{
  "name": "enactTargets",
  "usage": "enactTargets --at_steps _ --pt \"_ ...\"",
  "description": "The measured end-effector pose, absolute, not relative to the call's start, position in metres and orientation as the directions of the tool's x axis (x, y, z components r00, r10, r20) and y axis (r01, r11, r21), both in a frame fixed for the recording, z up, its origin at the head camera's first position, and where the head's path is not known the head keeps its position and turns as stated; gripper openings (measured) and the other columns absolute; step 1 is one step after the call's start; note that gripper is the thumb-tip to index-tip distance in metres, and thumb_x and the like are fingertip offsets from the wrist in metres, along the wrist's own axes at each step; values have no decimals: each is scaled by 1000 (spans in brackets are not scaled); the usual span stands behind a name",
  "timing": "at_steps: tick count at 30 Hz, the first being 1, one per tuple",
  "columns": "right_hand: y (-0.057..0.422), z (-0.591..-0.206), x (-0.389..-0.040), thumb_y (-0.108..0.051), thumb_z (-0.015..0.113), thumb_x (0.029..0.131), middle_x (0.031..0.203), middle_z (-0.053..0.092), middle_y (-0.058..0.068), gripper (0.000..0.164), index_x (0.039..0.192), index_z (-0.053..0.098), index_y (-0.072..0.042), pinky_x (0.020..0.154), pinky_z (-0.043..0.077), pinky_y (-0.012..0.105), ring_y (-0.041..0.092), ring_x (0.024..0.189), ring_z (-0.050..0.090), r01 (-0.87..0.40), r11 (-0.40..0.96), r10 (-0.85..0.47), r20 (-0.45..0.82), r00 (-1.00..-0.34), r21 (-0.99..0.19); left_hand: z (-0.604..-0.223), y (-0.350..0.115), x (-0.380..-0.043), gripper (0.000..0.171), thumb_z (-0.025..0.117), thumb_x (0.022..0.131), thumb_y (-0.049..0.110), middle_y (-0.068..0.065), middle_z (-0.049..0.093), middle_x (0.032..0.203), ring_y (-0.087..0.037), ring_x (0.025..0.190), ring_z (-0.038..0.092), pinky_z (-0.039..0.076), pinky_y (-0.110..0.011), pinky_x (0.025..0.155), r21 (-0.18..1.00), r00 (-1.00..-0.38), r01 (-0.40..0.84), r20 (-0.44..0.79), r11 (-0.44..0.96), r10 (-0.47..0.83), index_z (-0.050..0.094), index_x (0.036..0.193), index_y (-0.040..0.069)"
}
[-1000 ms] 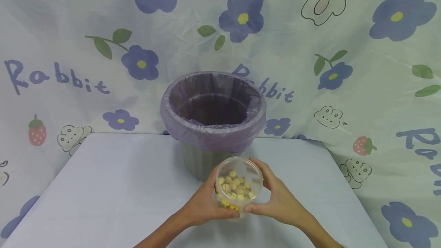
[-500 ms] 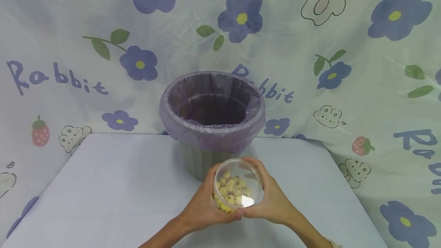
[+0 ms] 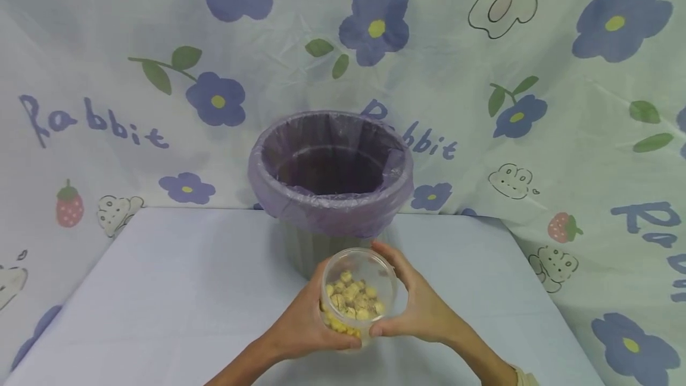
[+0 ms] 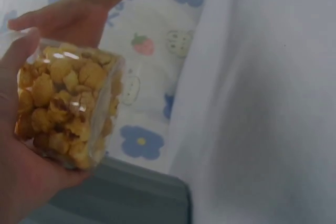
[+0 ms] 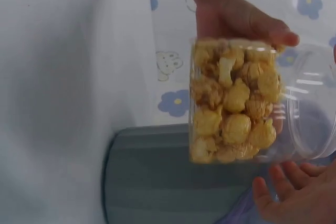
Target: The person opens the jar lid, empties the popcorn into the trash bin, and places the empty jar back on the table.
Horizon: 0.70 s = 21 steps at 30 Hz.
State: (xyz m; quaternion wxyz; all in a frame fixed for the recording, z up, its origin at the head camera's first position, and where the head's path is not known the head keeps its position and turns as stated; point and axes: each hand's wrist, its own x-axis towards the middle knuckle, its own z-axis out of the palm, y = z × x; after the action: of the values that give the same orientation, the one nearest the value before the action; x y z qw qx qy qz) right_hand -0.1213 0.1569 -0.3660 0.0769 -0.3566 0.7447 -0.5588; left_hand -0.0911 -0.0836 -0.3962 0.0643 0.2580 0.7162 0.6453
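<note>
"Nearest first?"

"Directly ahead, a clear plastic jar (image 3: 360, 289), roughly upright above the white tablecloth (image 3: 182, 279), partly filled with yellow popcorn (image 5: 236, 103)."

"Held by what?"

"By the left hand (image 3: 301, 323), curled round from nine o'clock, with thumb on one side and fingers on the other."

"And at three o'clock?"

"Beside the jar, the right hand (image 3: 420, 308), with fingers loosely spread and palm away from the wall. Touching at the fingertips? Hard to tell from the right wrist view."

"Beyond?"

"At twelve o'clock from the jar, a ribbed grey-green trash bin (image 3: 311, 246) on the tablecloth, lined with a purple bag (image 3: 327, 216) folded out over the rim."

"Farthest?"

"Behind the bin, from nine o'clock round to three, a pale backdrop (image 3: 273, 64) printed with blue flowers, strawberries and 'Rabbit'."
</note>
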Motion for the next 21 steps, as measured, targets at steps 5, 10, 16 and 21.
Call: enactTargets --at_steps 5,10,16,21 --pt "148 -366 -115 -30 93 69 151 42 2 111 157 26 -19 100 28 71 35 134 41 -450 135 -561 306 -769 -883 -395 -82 -92 114 94 68 22 -4 39 146 -25 127 45 42 -44 104 963 -897 266 227 53 380 19 154 29" --pt "141 -366 -113 -24 93 71 146 46 6 105 155 29 -22 98 40 59 34 127 47 -404 136 -524 280 -804 -905 -394 -81 -92 113 94 67 23 -3 40 145 -23 126 46 40 -44 104 966 -907 247 204 72 369 21 153 29" --pt "150 -360 -120 -19 92 70 147 45 8 104 154 31 -20 102 42 49 35 129 44 -340 43 -639 236 -733 -940 -392 -85 -92 112 94 65 18 -5 43 141 -28 124 47 41 -42 103 966 -866 254 210 37 453 23 152 25" --pt "159 -358 -127 -38 89 75 148 44 12 103 156 28 -18 104 39 51 36 130 44 -337 -8 -740 232 -632 -942 -391 -88 -89 112 94 65 17 -7 44 141 -28 125 46 39 -40 105 965 -830 260 212 22 516 24 153 25"
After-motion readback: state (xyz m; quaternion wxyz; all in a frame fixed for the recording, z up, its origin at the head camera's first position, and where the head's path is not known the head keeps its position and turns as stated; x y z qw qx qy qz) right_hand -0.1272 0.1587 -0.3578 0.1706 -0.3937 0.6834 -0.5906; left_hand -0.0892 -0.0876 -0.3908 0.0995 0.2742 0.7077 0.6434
